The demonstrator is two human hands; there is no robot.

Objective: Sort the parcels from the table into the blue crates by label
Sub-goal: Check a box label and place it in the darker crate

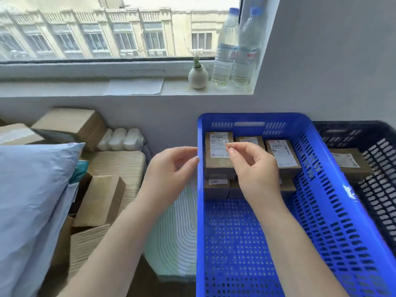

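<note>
While cardboard parcels (218, 156) fill the blue crate's (321, 189) far end, both hands hover empty at its left rim, left hand (169, 168) and right hand (255, 168) fingers loosely curled.

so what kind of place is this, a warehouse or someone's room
Probably a room at home or a small office used for packing: a windowsill with a vase and water bottles, piled cardboard boxes, and a blue crate.

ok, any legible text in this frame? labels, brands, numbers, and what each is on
None can be read.
Parcel labels in the bright blue crate, e.g. left parcel and right parcel: print blurred.
Label on the parcel in the dark crate: too small.
Water bottles' labels: red marks, illegible.
</note>
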